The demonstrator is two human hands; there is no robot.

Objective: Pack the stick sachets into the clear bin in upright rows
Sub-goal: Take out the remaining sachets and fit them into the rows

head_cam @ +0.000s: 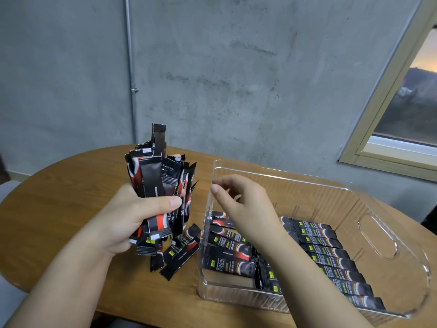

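A person's left hand (132, 216) grips a thick bundle of black stick sachets (160, 181) upright above a brown wooden table (71, 185), thumb pressed across the front of the bundle and fingers wrapped behind it. The sachet ends fan out unevenly at the top, one standing taller than the rest. Under that hand a few loose sachets (181, 253) lie on the tabletop just beside the clear bin (383, 235). The right hand (243, 204) hovers over the bin's left half holding nothing — fingers loosely curled, thumb and forefinger pointing toward the bundle. Inside the bin, two rows of sachets (331, 254) lie packed side by side along the floor, printed faces up, one row near the left wall and one running toward the right — the right forearm hides part of them. A grey concrete wall (236, 79) with a thin pipe (131, 72) stands behind the table, and a window (406, 102) shows at far right.
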